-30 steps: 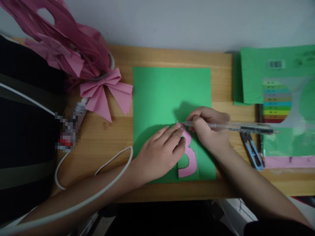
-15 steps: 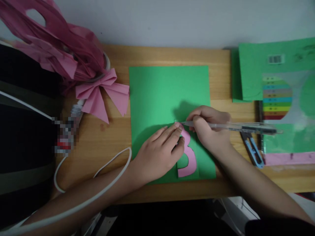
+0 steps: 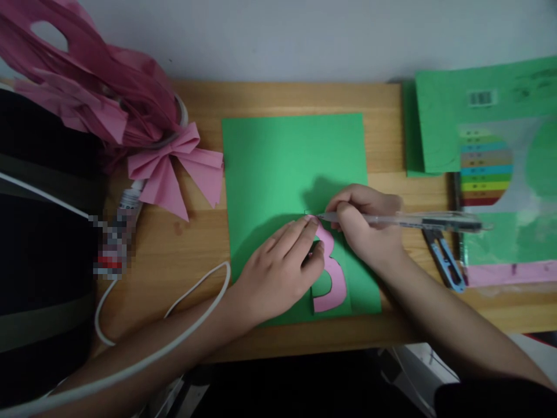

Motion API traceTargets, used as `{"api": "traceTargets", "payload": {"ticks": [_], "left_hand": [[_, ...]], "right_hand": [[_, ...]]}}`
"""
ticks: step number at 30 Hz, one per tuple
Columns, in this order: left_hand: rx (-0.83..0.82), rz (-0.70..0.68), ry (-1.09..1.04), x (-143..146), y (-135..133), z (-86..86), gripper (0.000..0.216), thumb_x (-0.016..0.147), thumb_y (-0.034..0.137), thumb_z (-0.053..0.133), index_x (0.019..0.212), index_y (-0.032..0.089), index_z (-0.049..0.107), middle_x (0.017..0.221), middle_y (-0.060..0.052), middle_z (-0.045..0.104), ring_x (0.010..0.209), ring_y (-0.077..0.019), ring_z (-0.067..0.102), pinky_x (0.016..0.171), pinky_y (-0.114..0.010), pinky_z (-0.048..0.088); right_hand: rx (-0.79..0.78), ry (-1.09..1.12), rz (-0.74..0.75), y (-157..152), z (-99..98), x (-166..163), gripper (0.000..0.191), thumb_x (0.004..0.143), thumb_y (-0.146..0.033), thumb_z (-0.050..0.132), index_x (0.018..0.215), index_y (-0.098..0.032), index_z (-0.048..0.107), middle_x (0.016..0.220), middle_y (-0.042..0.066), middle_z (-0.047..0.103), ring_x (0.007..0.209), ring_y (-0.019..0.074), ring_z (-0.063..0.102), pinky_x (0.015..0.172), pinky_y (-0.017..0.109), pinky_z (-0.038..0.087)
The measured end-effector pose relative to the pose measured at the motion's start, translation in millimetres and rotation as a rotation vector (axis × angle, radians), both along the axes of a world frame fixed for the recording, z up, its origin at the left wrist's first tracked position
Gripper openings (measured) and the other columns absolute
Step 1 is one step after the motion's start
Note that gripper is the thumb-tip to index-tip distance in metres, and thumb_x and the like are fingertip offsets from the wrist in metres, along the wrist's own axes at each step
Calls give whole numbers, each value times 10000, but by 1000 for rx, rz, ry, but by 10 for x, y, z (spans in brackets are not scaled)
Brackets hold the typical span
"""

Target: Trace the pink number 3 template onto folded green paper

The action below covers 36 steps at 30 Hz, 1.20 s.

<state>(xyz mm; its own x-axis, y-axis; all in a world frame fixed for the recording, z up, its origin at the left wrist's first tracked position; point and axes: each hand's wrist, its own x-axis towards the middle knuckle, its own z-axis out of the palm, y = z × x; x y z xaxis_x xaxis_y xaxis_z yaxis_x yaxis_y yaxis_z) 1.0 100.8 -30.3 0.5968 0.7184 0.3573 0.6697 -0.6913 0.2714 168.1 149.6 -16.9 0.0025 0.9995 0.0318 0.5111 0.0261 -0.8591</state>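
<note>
A pink paper cut-out shaped like a 3 [image 3: 333, 277] lies on a green sheet of paper [image 3: 287, 168] on the wooden desk. My left hand [image 3: 278, 270] rests flat on the cut-out's left part, fingers stretched out and pressing it down. My right hand [image 3: 369, 223] is closed round a clear pen [image 3: 418, 220]. The pen's tip sits at the cut-out's top edge, just past my left fingertips.
A pink paper bow [image 3: 176, 168] and a pink plastic bag [image 3: 87, 87] lie at the left, with a glue tube [image 3: 119, 232] and a white cable [image 3: 174, 302]. Blue thread snips [image 3: 446, 261] and a pack of coloured paper [image 3: 491, 162] lie at the right.
The view has shifted slightly, so everything sits a little further left. The hands and pen stay at the top of the pink cut-out with hardly any movement.
</note>
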Motion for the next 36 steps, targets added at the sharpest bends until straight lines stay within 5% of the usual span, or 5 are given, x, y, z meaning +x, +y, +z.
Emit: {"api": "traceTargets", "payload": {"ticks": [36], "left_hand": [[57, -94, 96, -44, 39, 38, 212, 959, 115, 473, 1016, 137, 676, 1241, -136, 672, 1167, -264, 635, 898, -345, 552]], "right_hand": [[6, -57, -1, -15, 39, 0, 200, 713, -138, 473, 549, -228, 543, 446, -34, 537, 411, 110, 496, 425, 254, 381]]}}
